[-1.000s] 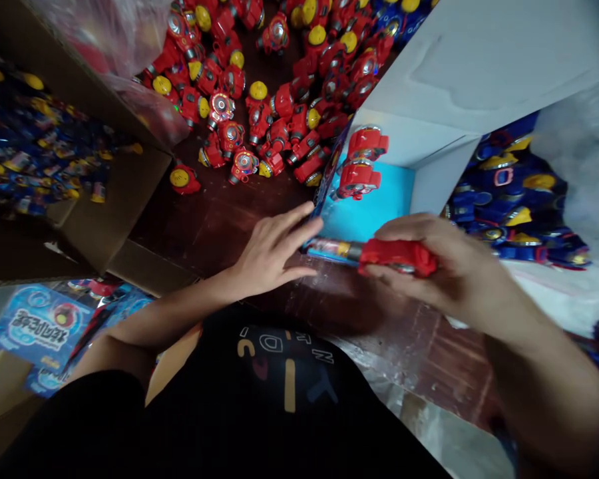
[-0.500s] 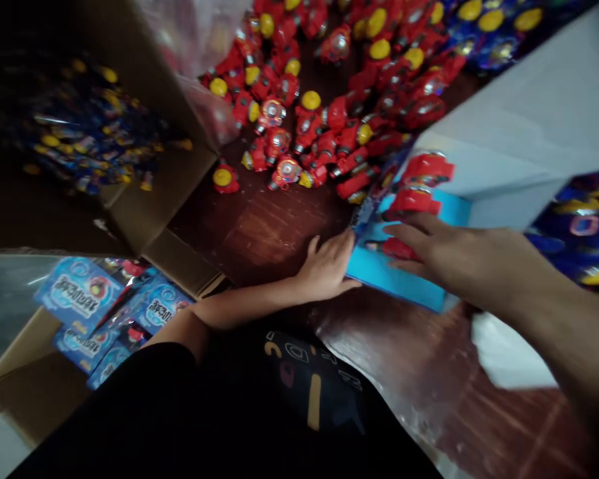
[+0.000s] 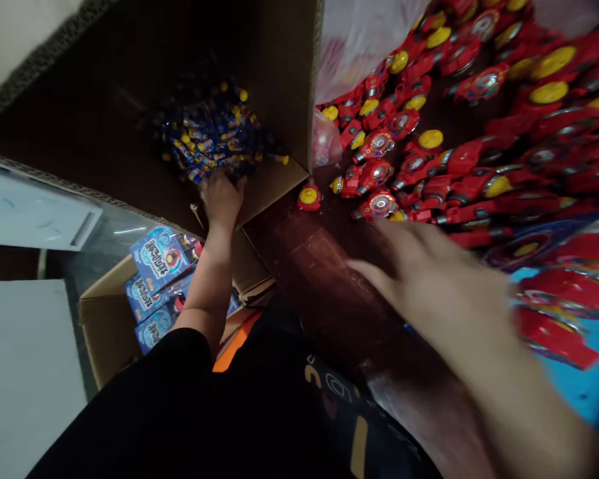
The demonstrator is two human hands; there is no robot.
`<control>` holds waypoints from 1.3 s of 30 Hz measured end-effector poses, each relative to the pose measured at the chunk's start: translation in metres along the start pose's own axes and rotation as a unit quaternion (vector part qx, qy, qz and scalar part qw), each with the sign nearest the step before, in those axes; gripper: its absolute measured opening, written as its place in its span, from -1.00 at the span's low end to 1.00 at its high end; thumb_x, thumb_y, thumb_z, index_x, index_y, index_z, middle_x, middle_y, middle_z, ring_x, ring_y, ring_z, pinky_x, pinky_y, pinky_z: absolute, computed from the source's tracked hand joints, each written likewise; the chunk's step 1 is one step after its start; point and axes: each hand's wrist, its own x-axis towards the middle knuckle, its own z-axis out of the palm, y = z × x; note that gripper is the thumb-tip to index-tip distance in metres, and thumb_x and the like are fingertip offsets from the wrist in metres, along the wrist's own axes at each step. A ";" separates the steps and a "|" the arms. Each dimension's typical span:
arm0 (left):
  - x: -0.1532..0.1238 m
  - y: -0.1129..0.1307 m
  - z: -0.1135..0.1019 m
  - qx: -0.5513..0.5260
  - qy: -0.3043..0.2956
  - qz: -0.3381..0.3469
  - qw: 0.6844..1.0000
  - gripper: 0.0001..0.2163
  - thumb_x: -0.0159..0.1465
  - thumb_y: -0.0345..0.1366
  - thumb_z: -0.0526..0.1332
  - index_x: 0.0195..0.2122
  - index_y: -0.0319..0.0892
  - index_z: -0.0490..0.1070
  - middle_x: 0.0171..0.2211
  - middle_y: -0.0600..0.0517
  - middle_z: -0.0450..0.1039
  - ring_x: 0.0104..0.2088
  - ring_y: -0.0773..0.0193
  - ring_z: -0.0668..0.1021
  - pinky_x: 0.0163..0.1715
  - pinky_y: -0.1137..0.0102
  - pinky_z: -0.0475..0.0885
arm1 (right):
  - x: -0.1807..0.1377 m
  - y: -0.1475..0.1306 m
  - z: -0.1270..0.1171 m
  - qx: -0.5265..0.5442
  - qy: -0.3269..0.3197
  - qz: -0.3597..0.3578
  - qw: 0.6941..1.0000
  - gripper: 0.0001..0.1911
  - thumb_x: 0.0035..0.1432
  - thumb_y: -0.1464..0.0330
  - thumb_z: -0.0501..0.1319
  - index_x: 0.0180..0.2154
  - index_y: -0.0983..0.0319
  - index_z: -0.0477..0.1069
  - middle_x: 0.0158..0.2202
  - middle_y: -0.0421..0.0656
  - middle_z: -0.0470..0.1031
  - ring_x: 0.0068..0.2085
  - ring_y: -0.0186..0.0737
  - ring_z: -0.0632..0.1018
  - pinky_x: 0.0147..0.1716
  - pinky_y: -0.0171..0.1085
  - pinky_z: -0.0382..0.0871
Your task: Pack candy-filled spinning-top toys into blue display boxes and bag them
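Observation:
My left hand (image 3: 222, 196) reaches into a large cardboard box (image 3: 279, 100), at the near edge of a heap of small shiny blue and yellow pieces (image 3: 209, 140). Its thumb stands apart from the fingers, whose tips are partly hidden. Over the dark red-brown tabletop (image 3: 319, 266) is my right hand (image 3: 444, 299), blurred by motion, its fingers spread and nothing seen in them. Beside it, many red toys with yellow round parts (image 3: 379, 173) lie scattered. Close to my right forearm, several red toys (image 3: 564, 293) sit in a bright blue tray (image 3: 574, 379).
Below the large box stands a smaller open carton (image 3: 104, 293) with blue printed packages (image 3: 162, 259). Clear plastic bagging (image 3: 364, 46) lies behind the red toys. A white surface (image 3: 24, 359) is at the lower left.
My left hand has left the blue tray's edge and moved left into the large box. My right hand has come off the red toys in the tray. The view has swung left.

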 end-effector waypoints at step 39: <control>-0.191 0.128 -0.022 -0.408 -0.468 0.345 0.704 -0.75 0.37 -0.25 0.49 0.05 -0.13 0.63 -0.09 -0.05 0.71 -0.16 0.28 0.69 -0.11 0.40 0.56 | -0.125 -0.028 -0.027 0.470 -0.032 0.295 0.831 -0.11 0.28 -0.28 0.29 0.33 0.17 0.22 0.12 0.07 0.53 -0.15 -0.03 0.70 -0.27 -0.01 0.74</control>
